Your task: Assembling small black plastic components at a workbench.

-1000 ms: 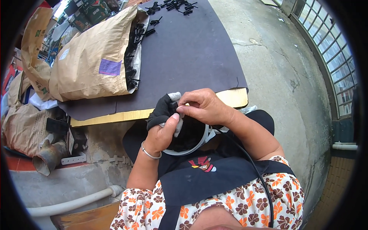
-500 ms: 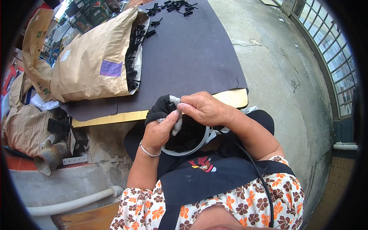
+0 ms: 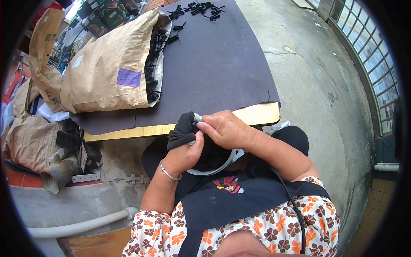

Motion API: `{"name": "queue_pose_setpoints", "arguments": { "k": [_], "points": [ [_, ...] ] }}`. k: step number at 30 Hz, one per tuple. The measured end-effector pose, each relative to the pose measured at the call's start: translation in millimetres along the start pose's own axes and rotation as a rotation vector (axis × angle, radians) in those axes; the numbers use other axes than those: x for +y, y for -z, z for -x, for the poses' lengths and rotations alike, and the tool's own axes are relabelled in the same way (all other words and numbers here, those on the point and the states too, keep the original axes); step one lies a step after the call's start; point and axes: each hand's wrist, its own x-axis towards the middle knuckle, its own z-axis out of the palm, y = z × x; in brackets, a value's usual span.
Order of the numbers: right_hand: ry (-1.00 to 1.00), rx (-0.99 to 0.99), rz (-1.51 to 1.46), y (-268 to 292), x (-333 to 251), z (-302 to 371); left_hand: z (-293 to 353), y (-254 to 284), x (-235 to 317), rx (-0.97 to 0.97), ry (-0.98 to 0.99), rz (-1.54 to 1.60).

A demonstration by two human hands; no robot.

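Observation:
A black and light grey cloth glove [image 3: 183, 129] is bunched up over the fingers of my left hand [image 3: 187, 156], whose bare thumb presses against it. My left fingers are hidden by the cloth. My right hand [image 3: 229, 129] pinches the grey end of the glove between thumb and curled fingers, close to the tip of the left thumb. Both hands are held above a bucket with a white rim [image 3: 209, 172], in front of the table's near edge. Dark contents show in the bucket, too shadowed to make out.
The table [image 3: 214, 64] has a dark sheet over it and a yellow front edge [image 3: 257, 115]. On it lies an open brown paper sack [image 3: 102, 73] of small black parts; more black parts [image 3: 199, 8] lie at the far end. A rusty pipe piece [image 3: 58, 174] stands at left.
Black cloth now covers more of the glove's grey part, with only a small grey end showing. My hands have shifted slightly, and the whole view has moved a little.

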Motion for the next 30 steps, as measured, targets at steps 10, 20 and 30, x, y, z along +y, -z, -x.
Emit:
{"name": "queue_pose_setpoints", "arguments": {
  "k": [10,20,30],
  "points": [
    [-0.037,-0.065,0.088,19,4,-5,-17,58,-24,0.170,-0.042,-0.440],
    [0.082,0.001,0.096,15,14,3,-199,105,-120,0.275,0.424,-0.908],
    [0.033,-0.109,0.031,20,12,2,-154,219,-160,-0.097,0.441,-1.362]
  ]
}}
